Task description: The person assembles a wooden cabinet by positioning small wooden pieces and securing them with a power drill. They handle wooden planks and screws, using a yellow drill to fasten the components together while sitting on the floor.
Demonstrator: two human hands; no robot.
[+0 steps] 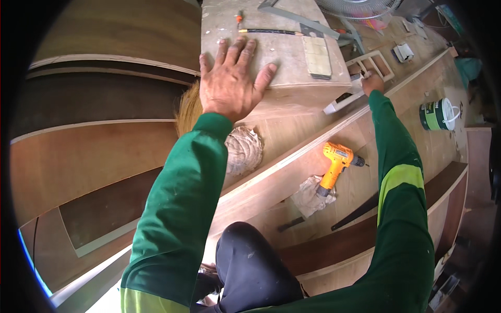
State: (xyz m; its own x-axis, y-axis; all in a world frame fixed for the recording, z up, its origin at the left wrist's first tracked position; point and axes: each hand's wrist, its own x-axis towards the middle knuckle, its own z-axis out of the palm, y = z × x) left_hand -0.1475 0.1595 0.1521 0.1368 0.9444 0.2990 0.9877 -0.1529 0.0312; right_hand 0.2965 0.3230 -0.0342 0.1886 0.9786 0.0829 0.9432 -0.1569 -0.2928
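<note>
My left hand lies flat with its fingers spread on a pale, paint-spotted plywood board at the top middle. Just beyond its fingertips lies a pencil-like stick. My right hand reaches far out to the right and closes on a small white piece next to a small wooden frame. Both arms wear green sleeves. How firmly the right hand grips the piece is hard to tell.
An orange cordless drill rests on a rag on the plywood panel below. A green-and-white paint tub, a metal square, a fan and a sanding block lie around. Stacked plywood sheets fill the left.
</note>
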